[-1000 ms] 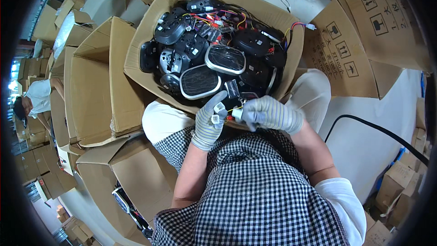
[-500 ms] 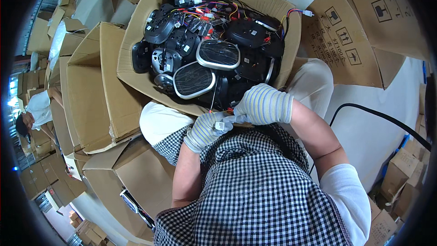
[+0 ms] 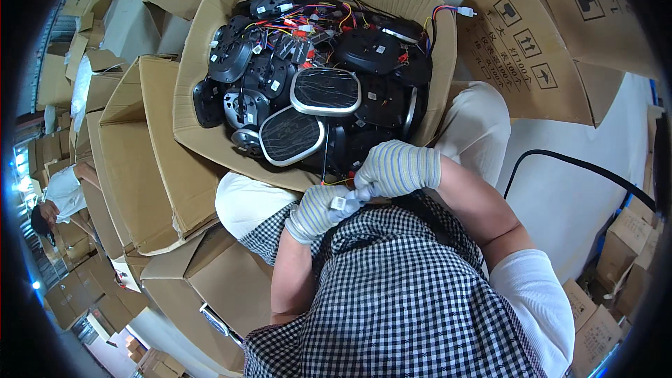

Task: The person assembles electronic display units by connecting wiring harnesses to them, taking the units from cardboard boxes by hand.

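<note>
In striped work gloves, my hands meet just in front of an open cardboard box [image 3: 187, 108]. My left hand [image 3: 313, 215] is closed on a small white plug connector [image 3: 339, 203]. My right hand [image 3: 399, 168] is pinched close against it, fingertips touching the left hand's; what lies in that pinch is hidden. Thin coloured wires [image 3: 341, 182] run from the box beside my fingers. Inside the box are several black instrument units, two of them with silver-rimmed dark faces: an upper unit [image 3: 325, 91] and a lower unit [image 3: 290, 136].
Bundled coloured wires [image 3: 308, 17] lie across the units. Another connector [image 3: 465, 11] hangs over the box's right rim. Open cartons stand left [image 3: 126, 147] and right [image 3: 539, 49]. A black cable [image 3: 581, 159] arcs at right. Far left, another person [image 3: 66, 192] is among boxes.
The box and its units have shifted slightly left and down in view. My hands stay together at the connector, the right a little lower.
</note>
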Demonstrator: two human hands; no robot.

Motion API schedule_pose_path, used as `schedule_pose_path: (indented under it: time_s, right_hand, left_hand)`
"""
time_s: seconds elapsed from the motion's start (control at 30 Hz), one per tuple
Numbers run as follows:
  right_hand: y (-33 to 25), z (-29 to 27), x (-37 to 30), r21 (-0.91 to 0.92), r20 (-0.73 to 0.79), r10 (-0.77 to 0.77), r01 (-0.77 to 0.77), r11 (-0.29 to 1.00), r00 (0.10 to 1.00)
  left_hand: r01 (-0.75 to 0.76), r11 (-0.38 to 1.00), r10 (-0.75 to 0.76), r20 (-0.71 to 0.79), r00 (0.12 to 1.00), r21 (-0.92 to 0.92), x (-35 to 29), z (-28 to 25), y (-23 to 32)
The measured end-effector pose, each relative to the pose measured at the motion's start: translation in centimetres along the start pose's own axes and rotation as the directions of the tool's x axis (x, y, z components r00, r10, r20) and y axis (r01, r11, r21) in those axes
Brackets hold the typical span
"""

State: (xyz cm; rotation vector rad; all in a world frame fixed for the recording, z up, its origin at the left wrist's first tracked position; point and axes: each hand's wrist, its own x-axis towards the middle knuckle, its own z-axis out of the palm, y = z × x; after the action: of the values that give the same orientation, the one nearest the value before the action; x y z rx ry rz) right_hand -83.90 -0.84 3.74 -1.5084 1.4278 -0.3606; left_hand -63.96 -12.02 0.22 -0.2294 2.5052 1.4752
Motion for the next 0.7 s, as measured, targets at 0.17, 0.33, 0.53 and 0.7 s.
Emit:
schedule_pose_path:
  time_s: [0.17, 0.33, 0.53, 0.7]
  right_hand:
    - [2.2, 2.1, 1.7, 0.349, -0.193, -0.276, 0.328, 0.878, 0.942]
    - [3.1, 2.5, 2.4, 0.370, -0.201, -0.276, 0.334, 0.867, 0.940]
    - [3.1, 2.1, 2.4, 0.435, -0.141, -0.246, 0.284, 0.855, 0.959]
    - [3.6, 2.2, 2.4, 0.437, -0.174, -0.265, 0.315, 0.842, 0.948]
  left_hand:
    - [0.048, 0.760, -0.088, -0.029, 0.996, -0.649, -0.7, 0.7, -1.9]
    - [0.107, 0.906, -0.129, -0.026, 0.991, -0.410, -0.3, -0.1, -1.4]
    - [-0.128, 0.977, 0.087, -0.229, 0.970, -0.171, 0.1, 1.0, -1.6]
    - [-0.166, 0.985, 0.156, -0.180, 0.971, -0.045, 0.6, 0.5, -1.7]
